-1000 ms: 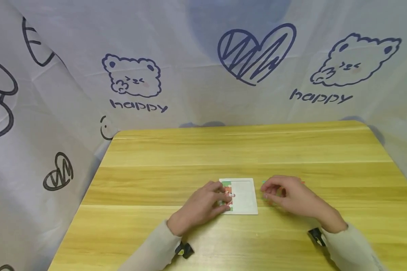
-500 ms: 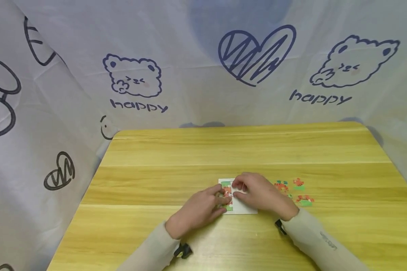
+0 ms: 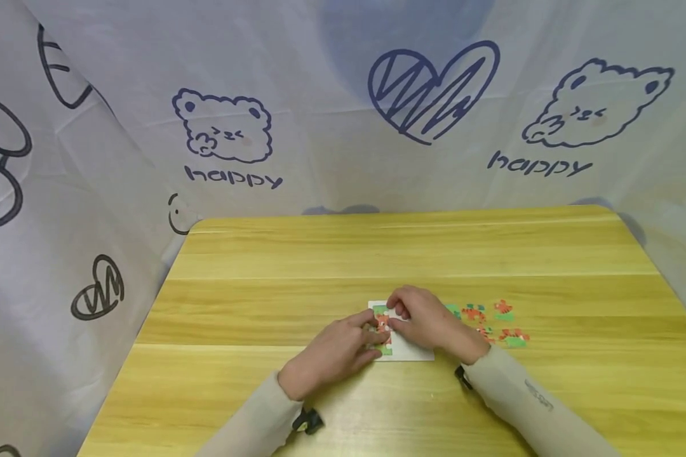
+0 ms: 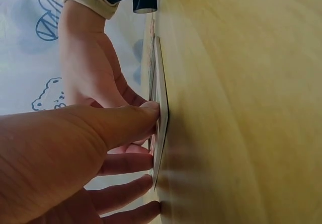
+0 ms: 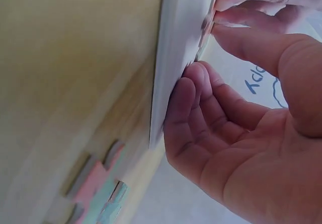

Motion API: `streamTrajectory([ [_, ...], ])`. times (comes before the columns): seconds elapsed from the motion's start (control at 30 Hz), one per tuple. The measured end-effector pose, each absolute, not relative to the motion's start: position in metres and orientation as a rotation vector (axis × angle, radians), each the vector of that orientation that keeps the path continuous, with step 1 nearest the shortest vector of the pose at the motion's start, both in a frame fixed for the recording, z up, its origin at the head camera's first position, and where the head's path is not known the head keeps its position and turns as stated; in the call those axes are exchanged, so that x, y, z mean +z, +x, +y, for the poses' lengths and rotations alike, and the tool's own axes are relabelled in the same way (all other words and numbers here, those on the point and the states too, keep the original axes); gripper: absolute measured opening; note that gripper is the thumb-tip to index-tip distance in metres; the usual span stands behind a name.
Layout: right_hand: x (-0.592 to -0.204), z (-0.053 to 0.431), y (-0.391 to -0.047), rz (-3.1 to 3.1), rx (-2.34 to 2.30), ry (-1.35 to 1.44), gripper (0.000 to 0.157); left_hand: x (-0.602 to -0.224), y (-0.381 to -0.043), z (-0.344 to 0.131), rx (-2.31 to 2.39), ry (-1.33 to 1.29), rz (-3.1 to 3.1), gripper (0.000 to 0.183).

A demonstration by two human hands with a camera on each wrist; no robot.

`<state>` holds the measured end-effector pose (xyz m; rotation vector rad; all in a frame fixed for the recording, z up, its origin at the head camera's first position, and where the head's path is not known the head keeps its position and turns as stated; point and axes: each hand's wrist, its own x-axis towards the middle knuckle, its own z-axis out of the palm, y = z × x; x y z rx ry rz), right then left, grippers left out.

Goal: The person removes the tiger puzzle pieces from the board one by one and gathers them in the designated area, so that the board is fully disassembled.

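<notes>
A square white puzzle tray lies on the table in the head view. A column of joined jigsaw pieces, orange and green, fills its left side. My left hand rests at the tray's left edge, fingertips on these pieces. In the left wrist view, the left thumb touches the tray's near edge. My right hand is over the tray's upper part, thumb and fingers bent around a jigsaw piece that they mostly hide. In the right wrist view, the right hand's fingers touch the tray.
Several loose jigsaw pieces lie on the wooden table to the right of the tray. Behind the table hangs a pale cloth printed with bears and hearts.
My right hand has moved left from beside the loose pieces onto the tray, and has shifted slightly further left since. More loose pieces show. The left hand has stayed nearly still.
</notes>
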<state>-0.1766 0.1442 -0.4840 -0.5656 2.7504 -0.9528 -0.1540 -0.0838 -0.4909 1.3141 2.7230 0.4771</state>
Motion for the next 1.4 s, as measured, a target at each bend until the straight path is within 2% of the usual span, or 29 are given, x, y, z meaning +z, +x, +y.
streamTrajectory([
  [0.13,-0.4818,0.1442,-0.1802,2.714,-0.974,-0.551,0.017,-0.4910,-0.1544,-0.0846,0.505,1.317,2.716,0.035],
  [0.57,-0.4796,0.1427,-0.1783,2.743,-0.919,-0.580,0.029,-0.4910,-0.1547,-0.0844,0.538,1.304,2.705,0.035],
  [0.9,-0.4820,0.1444,-0.1801,2.772,-0.933,-0.581,0.019,-0.4896,-0.1545,-0.0841,0.537,1.308,2.705,0.035],
  [1.4,-0.4791,0.1448,-0.1861,2.674,-0.916,-0.619,0.016,-0.4906,-0.1547,-0.0854,0.569,1.296,2.682,0.035],
])
